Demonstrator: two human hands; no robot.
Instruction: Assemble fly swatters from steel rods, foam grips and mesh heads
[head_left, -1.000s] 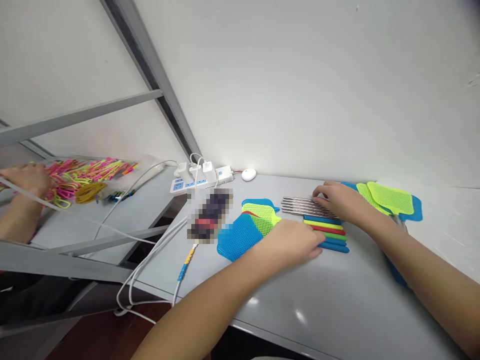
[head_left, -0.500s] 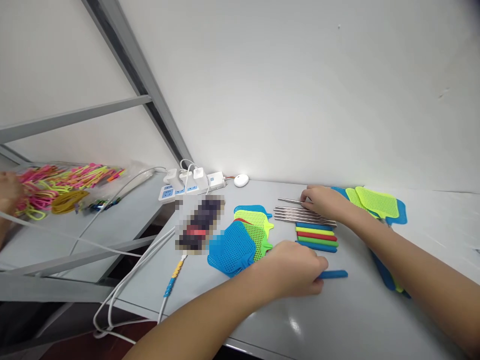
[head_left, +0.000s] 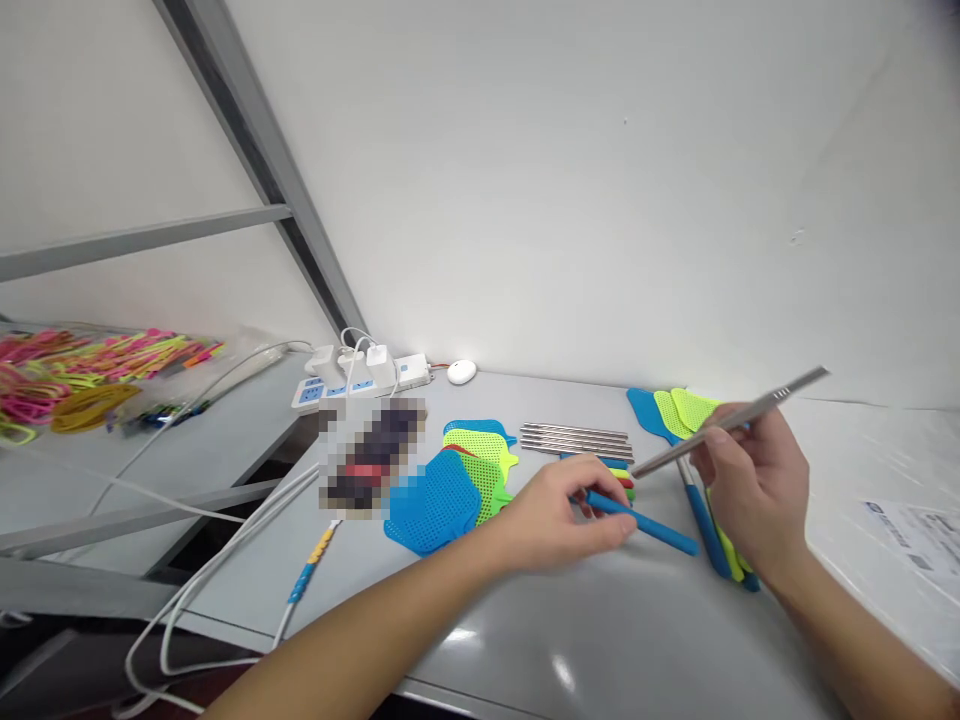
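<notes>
Left grip: the left hand (head_left: 566,515) has its thumb and fingers pinching a blue tube (head_left: 652,532), which pokes out toward the right grip's side.
Right grip: the right hand (head_left: 754,490) pinches a shiny metal rod (head_left: 765,405). I see it slant, high end away from the left grip, low end pointing toward it.
Other rods: a row of metal rods (head_left: 574,440) lies just past the left grip, on the wall side.
Other tubes: colored tubes (head_left: 616,464) lie on the bench (head_left: 540,640) behind the left grip, which hides part of them.
Mesh heads: blue, yellow and green swatter heads (head_left: 431,500), with a bit of red, overlap to the left of the left grip.
Whole swatters: a few swatters (head_left: 705,535) lie just beside the right grip, partly hidden by it.
Plugs: a white power strip (head_left: 352,390) sits well away, beyond the left grip.
</notes>
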